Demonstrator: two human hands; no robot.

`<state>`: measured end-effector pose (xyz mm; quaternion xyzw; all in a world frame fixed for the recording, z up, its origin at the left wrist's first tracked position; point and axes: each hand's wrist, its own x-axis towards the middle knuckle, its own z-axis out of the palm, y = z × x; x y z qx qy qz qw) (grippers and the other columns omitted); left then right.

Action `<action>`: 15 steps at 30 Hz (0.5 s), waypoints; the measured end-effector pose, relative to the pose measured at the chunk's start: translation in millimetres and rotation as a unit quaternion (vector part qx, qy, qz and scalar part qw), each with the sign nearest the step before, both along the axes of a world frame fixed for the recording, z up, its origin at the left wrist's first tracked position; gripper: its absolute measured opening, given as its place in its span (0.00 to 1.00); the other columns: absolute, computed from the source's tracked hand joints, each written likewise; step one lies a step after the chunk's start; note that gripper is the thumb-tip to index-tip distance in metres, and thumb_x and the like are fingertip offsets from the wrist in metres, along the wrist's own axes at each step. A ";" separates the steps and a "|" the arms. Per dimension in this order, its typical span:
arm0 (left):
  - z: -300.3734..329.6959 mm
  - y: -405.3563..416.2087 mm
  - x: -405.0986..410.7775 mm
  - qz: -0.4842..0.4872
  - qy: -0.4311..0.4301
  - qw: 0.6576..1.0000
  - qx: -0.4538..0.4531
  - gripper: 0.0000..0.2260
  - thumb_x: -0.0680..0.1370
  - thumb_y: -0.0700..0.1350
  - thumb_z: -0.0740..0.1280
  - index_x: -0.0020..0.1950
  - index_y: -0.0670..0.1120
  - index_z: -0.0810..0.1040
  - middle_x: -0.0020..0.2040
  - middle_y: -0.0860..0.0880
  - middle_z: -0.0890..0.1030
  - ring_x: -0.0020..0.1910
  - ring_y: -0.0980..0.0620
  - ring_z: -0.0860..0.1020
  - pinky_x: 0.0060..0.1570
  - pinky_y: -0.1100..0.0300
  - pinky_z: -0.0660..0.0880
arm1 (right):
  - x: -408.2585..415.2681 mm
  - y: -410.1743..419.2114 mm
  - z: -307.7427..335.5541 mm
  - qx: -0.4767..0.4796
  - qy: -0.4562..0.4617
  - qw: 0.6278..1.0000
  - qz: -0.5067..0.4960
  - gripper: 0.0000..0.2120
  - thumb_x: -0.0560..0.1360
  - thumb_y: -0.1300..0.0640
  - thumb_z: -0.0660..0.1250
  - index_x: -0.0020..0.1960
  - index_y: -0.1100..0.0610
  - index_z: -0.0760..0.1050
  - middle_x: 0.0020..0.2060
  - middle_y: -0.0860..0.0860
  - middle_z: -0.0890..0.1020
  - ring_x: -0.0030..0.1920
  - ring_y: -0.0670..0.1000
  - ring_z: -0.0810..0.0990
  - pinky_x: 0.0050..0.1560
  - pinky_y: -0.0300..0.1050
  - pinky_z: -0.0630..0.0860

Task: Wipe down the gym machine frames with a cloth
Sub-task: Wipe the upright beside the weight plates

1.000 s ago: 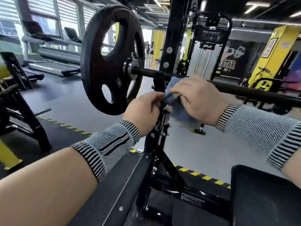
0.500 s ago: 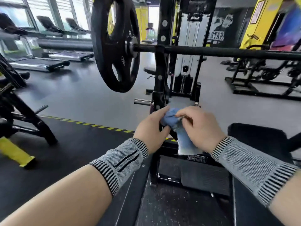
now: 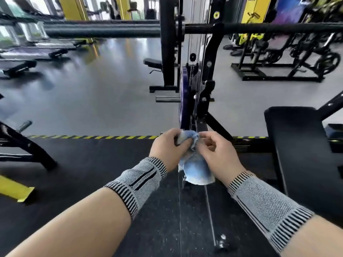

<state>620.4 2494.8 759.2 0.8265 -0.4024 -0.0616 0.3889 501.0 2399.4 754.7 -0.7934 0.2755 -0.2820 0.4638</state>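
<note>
A light blue cloth hangs bunched between both hands, low against the black upright of the bench-press rack frame. My left hand grips the cloth's upper part with curled fingers. My right hand pinches the cloth's top edge next to the frame post. A purple weight plate sits edge-on on the post just above the hands. The black barbell lies across the rack at the top.
A black padded bench stands at the right. Another machine's black leg and a yellow foot are at the left. Yellow-black hazard tape marks the mat's edge. Exercise bikes stand at the back right.
Both hands and the cloth have slid down the upright from bar height to near its base. The view has dropped and swung, so the big black plate is out of sight.
</note>
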 end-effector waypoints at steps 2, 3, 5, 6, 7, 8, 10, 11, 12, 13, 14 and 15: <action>2.5 3.9 6.5 -0.002 0.004 1.000 -0.002 0.17 0.76 0.52 0.68 0.33 0.51 0.64 0.32 0.54 0.70 0.32 0.55 0.68 0.30 0.64 0.60 | 7.0 6.5 4.8 -0.025 0.013 1.000 -0.004 0.06 0.77 0.53 0.67 0.54 0.48 0.76 0.44 0.43 0.81 0.47 0.43 0.80 0.50 0.41 0.77; 2.9 5.5 10.6 -0.001 0.011 1.000 -0.006 0.16 0.76 0.52 0.68 0.34 0.51 0.64 0.32 0.54 0.71 0.32 0.56 0.69 0.30 0.64 0.61 | 11.8 8.7 7.0 -0.043 0.015 0.999 -0.010 0.06 0.77 0.54 0.67 0.54 0.49 0.76 0.44 0.43 0.80 0.47 0.43 0.79 0.50 0.39 0.76; 2.7 10.4 17.5 0.007 0.021 1.000 -0.018 0.14 0.77 0.52 0.67 0.35 0.52 0.65 0.32 0.55 0.72 0.32 0.59 0.69 0.29 0.67 0.61 | 23.9 11.0 7.8 -0.068 0.017 0.997 -0.020 0.06 0.77 0.55 0.67 0.54 0.51 0.77 0.43 0.43 0.80 0.46 0.43 0.79 0.50 0.39 0.75; 1.7 14.1 20.1 0.012 0.029 0.999 -0.025 0.13 0.77 0.52 0.67 0.36 0.53 0.66 0.33 0.56 0.73 0.32 0.60 0.70 0.28 0.69 0.62 | 29.2 12.8 6.7 -0.073 0.019 0.997 -0.028 0.05 0.77 0.56 0.67 0.53 0.51 0.77 0.43 0.43 0.80 0.46 0.42 0.78 0.49 0.37 0.75; -0.4 17.2 23.0 0.013 0.038 0.999 -0.034 0.11 0.77 0.52 0.67 0.38 0.53 0.68 0.34 0.56 0.74 0.33 0.60 0.71 0.28 0.70 0.63 | 33.7 15.0 4.3 -0.078 0.019 0.996 -0.037 0.04 0.77 0.57 0.66 0.52 0.51 0.76 0.42 0.42 0.79 0.44 0.40 0.77 0.47 0.32 0.73; -2.1 21.2 25.5 0.010 0.047 0.998 -0.039 0.09 0.77 0.52 0.66 0.40 0.52 0.70 0.35 0.56 0.75 0.33 0.59 0.73 0.29 0.71 0.65 | 37.2 18.3 2.1 -0.081 0.020 0.995 -0.047 0.04 0.77 0.57 0.66 0.51 0.51 0.75 0.42 0.41 0.78 0.43 0.38 0.76 0.44 0.27 0.71; -6.6 30.9 33.8 -0.001 0.052 0.998 -0.038 0.06 0.78 0.51 0.65 0.44 0.52 0.72 0.37 0.55 0.77 0.35 0.58 0.75 0.32 0.68 0.67 | 44.0 26.8 -4.0 -0.066 0.022 0.996 -0.064 0.04 0.77 0.58 0.67 0.49 0.51 0.73 0.42 0.41 0.77 0.42 0.37 0.75 0.41 0.28 0.70; -8.7 35.5 39.3 -0.006 0.054 0.998 -0.039 0.04 0.78 0.50 0.65 0.45 0.52 0.72 0.38 0.56 0.77 0.36 0.58 0.75 0.33 0.68 0.68 | 47.7 31.5 -6.0 -0.058 0.022 0.996 -0.070 0.04 0.77 0.58 0.67 0.48 0.50 0.73 0.42 0.41 0.77 0.42 0.38 0.75 0.42 0.31 0.71; -9.8 40.1 45.6 -0.012 0.054 0.998 -0.040 0.04 0.79 0.50 0.65 0.46 0.52 0.73 0.39 0.56 0.78 0.37 0.58 0.76 0.34 0.67 0.69 | 52.3 36.1 -6.4 -0.057 0.022 0.996 -0.072 0.05 0.76 0.59 0.67 0.47 0.50 0.73 0.42 0.42 0.77 0.42 0.39 0.75 0.42 0.33 0.72; -10.1 43.9 53.4 -0.017 0.051 0.998 -0.040 0.04 0.79 0.50 0.65 0.47 0.52 0.74 0.39 0.55 0.78 0.38 0.57 0.77 0.35 0.66 0.71 | 58.8 41.0 -4.8 -0.060 0.024 0.995 -0.071 0.06 0.76 0.59 0.67 0.46 0.50 0.73 0.41 0.42 0.78 0.42 0.39 0.76 0.43 0.35 0.72; -8.9 47.1 62.9 -0.021 0.047 0.998 -0.042 0.04 0.79 0.50 0.65 0.47 0.51 0.74 0.39 0.55 0.78 0.38 0.56 0.76 0.36 0.65 0.71 | 67.6 45.9 -1.1 -0.068 0.026 0.995 -0.070 0.06 0.76 0.60 0.67 0.45 0.49 0.73 0.41 0.42 0.78 0.42 0.39 0.76 0.44 0.36 0.72; -7.0 49.9 75.2 -0.024 0.043 0.998 -0.045 0.04 0.78 0.51 0.65 0.46 0.52 0.73 0.39 0.55 0.78 0.37 0.57 0.76 0.35 0.66 0.70 | 79.0 50.4 2.4 -0.074 0.027 0.995 -0.068 0.05 0.76 0.59 0.67 0.44 0.50 0.74 0.40 0.42 0.78 0.42 0.40 0.76 0.45 0.37 0.73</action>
